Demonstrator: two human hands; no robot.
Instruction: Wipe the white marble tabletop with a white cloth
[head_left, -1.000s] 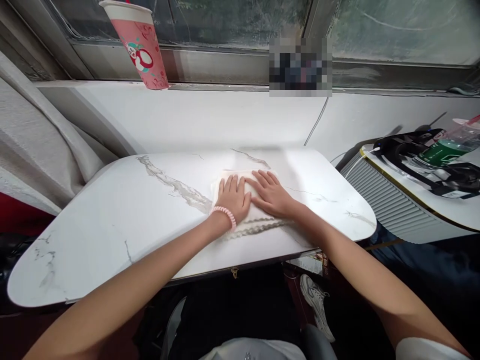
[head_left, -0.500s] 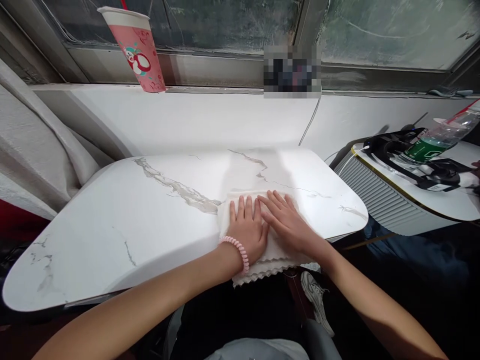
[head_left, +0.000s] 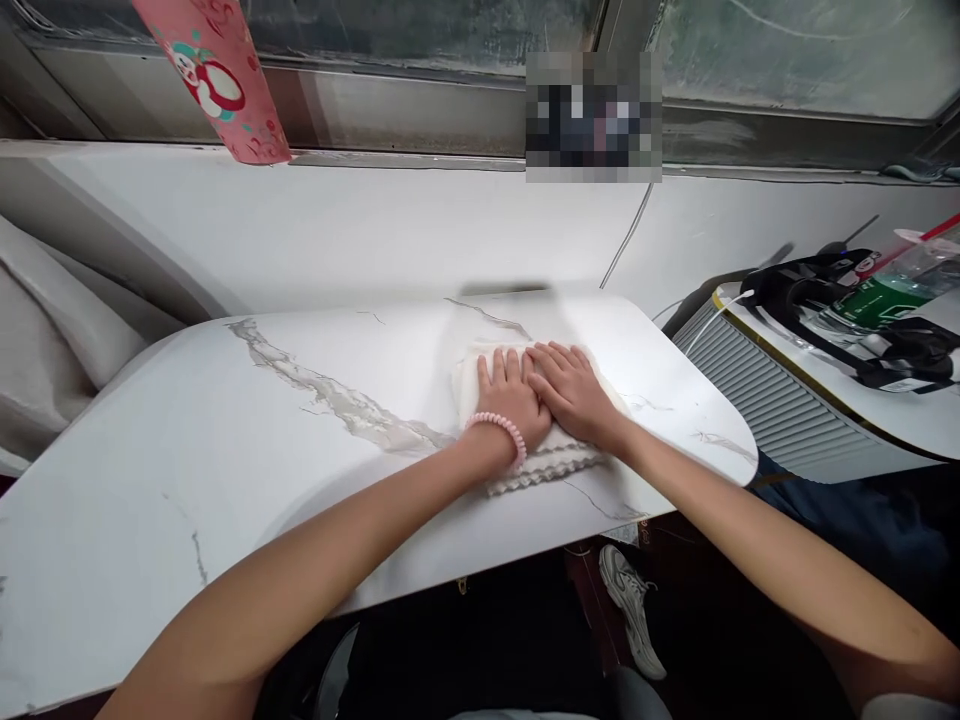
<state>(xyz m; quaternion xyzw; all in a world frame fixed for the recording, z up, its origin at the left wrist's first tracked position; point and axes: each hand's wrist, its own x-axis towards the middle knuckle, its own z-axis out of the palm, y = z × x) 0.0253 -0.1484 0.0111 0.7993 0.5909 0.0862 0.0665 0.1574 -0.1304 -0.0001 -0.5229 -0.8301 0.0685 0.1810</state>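
A folded white cloth (head_left: pixel 547 462) with a scalloped edge lies on the white marble-patterned table (head_left: pixel 315 480). My left hand (head_left: pixel 514 400), with a pink coiled band (head_left: pixel 501 428) at the wrist, rests flat on it, fingers stretched out. Close beside it, my right hand (head_left: pixel 574 390) also presses flat on the cloth, its fingers extended and thumb side touching the left hand. Neither hand grips anything. Part of the cloth is hidden under both palms.
A pink paper cup (head_left: pixel 225 90) stands on the window ledge at the left. A blurred-out item (head_left: pixel 592 120) sits further along, with a cable (head_left: pixel 628 235) hanging down. To the right, a ribbed white cabinet (head_left: pixel 780 380) carries a green-labelled bottle (head_left: pixel 885 295) and black gear. A grey curtain (head_left: pixel 52 350) hangs left.
Both hands have slid the cloth forward, away from the table's near edge, so bare tabletop now shows in front of it. The camera view has shifted a little, with the cup further up and left.
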